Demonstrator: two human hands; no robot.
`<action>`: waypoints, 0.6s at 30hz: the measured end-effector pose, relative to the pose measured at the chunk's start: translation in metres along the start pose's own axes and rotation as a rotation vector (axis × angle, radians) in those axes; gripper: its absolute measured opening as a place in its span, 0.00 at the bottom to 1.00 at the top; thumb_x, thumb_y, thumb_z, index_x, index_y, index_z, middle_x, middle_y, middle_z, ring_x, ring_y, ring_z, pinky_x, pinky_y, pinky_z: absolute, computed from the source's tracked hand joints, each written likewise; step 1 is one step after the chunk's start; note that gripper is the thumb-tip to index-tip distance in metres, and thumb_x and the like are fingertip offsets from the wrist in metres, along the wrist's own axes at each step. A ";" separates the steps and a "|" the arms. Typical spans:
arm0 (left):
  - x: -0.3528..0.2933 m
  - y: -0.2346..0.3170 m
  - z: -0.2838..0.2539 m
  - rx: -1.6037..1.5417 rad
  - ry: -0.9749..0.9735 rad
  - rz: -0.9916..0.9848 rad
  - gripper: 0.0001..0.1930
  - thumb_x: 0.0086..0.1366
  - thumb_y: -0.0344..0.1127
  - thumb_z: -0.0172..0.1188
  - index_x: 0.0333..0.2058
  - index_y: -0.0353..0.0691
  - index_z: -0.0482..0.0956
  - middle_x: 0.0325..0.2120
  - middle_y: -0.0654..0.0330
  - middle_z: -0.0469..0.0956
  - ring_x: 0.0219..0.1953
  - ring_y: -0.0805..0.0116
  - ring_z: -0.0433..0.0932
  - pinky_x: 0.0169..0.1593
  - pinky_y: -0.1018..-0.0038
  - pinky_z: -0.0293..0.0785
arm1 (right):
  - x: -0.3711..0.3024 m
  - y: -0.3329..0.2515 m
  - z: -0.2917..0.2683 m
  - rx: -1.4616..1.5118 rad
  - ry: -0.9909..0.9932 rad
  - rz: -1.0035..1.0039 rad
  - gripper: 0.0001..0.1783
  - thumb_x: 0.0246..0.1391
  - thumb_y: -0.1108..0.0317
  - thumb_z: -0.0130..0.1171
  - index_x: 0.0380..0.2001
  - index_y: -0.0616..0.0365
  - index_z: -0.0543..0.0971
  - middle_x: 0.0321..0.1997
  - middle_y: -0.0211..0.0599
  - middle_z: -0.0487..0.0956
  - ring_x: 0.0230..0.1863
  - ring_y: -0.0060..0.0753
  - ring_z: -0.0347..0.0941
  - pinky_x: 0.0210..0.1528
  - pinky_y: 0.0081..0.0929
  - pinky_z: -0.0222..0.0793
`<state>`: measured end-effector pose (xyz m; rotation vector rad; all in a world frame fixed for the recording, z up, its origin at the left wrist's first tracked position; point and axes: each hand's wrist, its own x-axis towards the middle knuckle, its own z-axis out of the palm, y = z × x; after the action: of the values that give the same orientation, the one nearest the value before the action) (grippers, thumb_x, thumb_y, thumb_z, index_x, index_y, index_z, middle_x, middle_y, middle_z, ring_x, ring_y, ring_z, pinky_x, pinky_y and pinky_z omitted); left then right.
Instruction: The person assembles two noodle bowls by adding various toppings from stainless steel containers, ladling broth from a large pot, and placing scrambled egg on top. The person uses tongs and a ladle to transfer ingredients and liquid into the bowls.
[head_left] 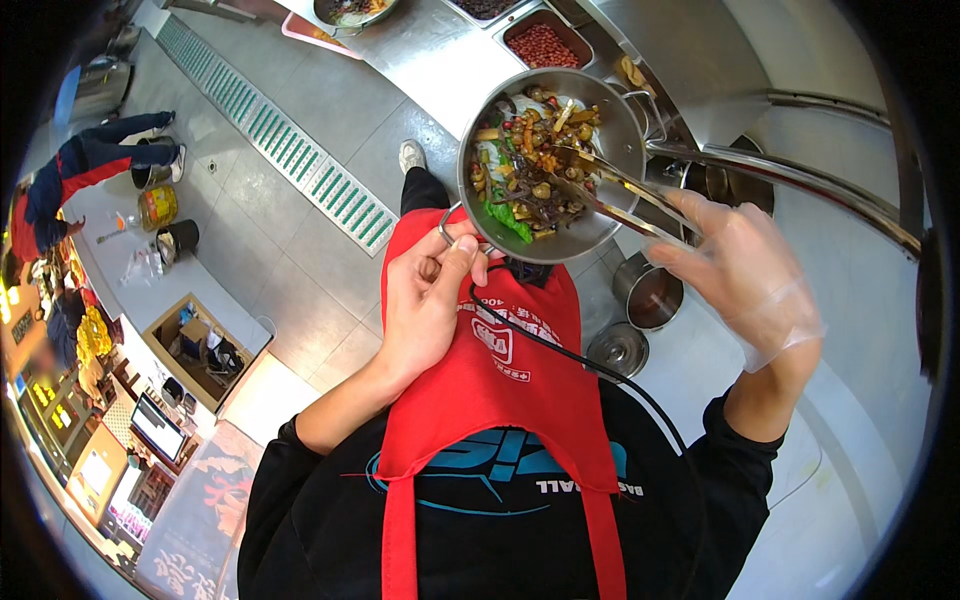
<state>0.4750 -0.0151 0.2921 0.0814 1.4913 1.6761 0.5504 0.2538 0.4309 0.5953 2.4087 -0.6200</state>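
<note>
A round steel pot (605, 230) with two wire handles is held up in front of my red apron. My left hand (435, 285), bare, is closed round its near wire handle (452, 232). Inside lies a mix of food (545, 150): dark strips, brown chunks, pale noodle-like pieces and green leaves. My right hand (735, 270), in a clear plastic glove, grips metal tongs (630, 205). The tongs' tips reach into the food at the pot's middle; the food partly covers them, so whether they pinch anything cannot be told.
Beyond the pot, a steel counter holds a tray of red peanut-like pieces (545, 42) and another bowl of food (352, 10). A metal rail (800, 172) runs at the right, above a steel pot (648, 292). A person (75, 175) bends at the far left, past the floor drain (275, 130).
</note>
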 end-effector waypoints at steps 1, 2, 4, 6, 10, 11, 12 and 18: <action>0.000 0.001 0.000 0.006 -0.003 -0.005 0.16 0.80 0.30 0.47 0.57 0.26 0.77 0.28 0.64 0.75 0.37 0.78 0.77 0.58 0.74 0.75 | 0.002 -0.001 -0.001 -0.043 -0.017 0.010 0.23 0.55 0.63 0.68 0.52 0.63 0.82 0.29 0.60 0.78 0.31 0.61 0.76 0.37 0.43 0.73; 0.001 0.001 0.001 0.013 -0.004 -0.009 0.16 0.80 0.30 0.47 0.57 0.26 0.77 0.28 0.64 0.75 0.38 0.77 0.77 0.58 0.74 0.75 | 0.003 -0.002 -0.001 -0.075 -0.024 -0.006 0.23 0.55 0.64 0.69 0.53 0.62 0.81 0.30 0.60 0.79 0.32 0.62 0.76 0.38 0.44 0.73; 0.002 0.001 0.001 0.022 -0.002 -0.015 0.16 0.81 0.30 0.47 0.57 0.25 0.77 0.28 0.64 0.75 0.38 0.77 0.78 0.58 0.74 0.75 | 0.005 -0.004 0.002 -0.094 0.005 0.001 0.22 0.55 0.64 0.68 0.52 0.61 0.82 0.31 0.60 0.80 0.33 0.63 0.76 0.38 0.45 0.73; 0.002 -0.001 0.002 0.026 0.005 -0.020 0.16 0.81 0.30 0.47 0.57 0.25 0.77 0.28 0.64 0.76 0.38 0.76 0.78 0.58 0.74 0.75 | 0.005 -0.005 0.005 -0.123 0.027 -0.006 0.21 0.55 0.64 0.68 0.51 0.60 0.83 0.32 0.59 0.80 0.34 0.63 0.76 0.38 0.45 0.73; 0.004 -0.004 0.001 0.011 0.008 -0.010 0.16 0.81 0.30 0.47 0.56 0.26 0.77 0.28 0.64 0.76 0.38 0.77 0.77 0.57 0.75 0.75 | 0.002 -0.002 0.006 -0.163 0.052 -0.051 0.21 0.56 0.64 0.68 0.51 0.61 0.83 0.33 0.59 0.81 0.34 0.63 0.76 0.38 0.46 0.73; 0.005 -0.004 0.001 0.012 0.007 -0.010 0.16 0.81 0.30 0.47 0.56 0.26 0.77 0.28 0.64 0.76 0.37 0.77 0.77 0.57 0.75 0.75 | 0.001 0.000 0.005 -0.172 0.057 -0.076 0.21 0.56 0.64 0.68 0.51 0.62 0.83 0.33 0.59 0.81 0.34 0.63 0.76 0.39 0.46 0.73; 0.006 -0.005 0.000 0.010 0.007 -0.009 0.15 0.81 0.30 0.47 0.56 0.26 0.77 0.28 0.64 0.76 0.37 0.77 0.77 0.56 0.75 0.75 | 0.000 0.003 0.004 -0.121 0.050 -0.071 0.20 0.56 0.64 0.68 0.50 0.62 0.83 0.31 0.59 0.80 0.33 0.62 0.77 0.38 0.46 0.73; 0.012 -0.011 -0.003 -0.043 0.018 -0.008 0.15 0.80 0.30 0.48 0.55 0.27 0.78 0.28 0.64 0.76 0.40 0.75 0.79 0.58 0.74 0.75 | -0.004 0.027 0.001 0.096 0.113 -0.086 0.21 0.57 0.66 0.69 0.51 0.63 0.82 0.29 0.59 0.78 0.26 0.54 0.74 0.36 0.40 0.72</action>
<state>0.4721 -0.0108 0.2764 0.0372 1.4666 1.7062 0.5682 0.2735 0.4254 0.5824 2.5321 -0.7602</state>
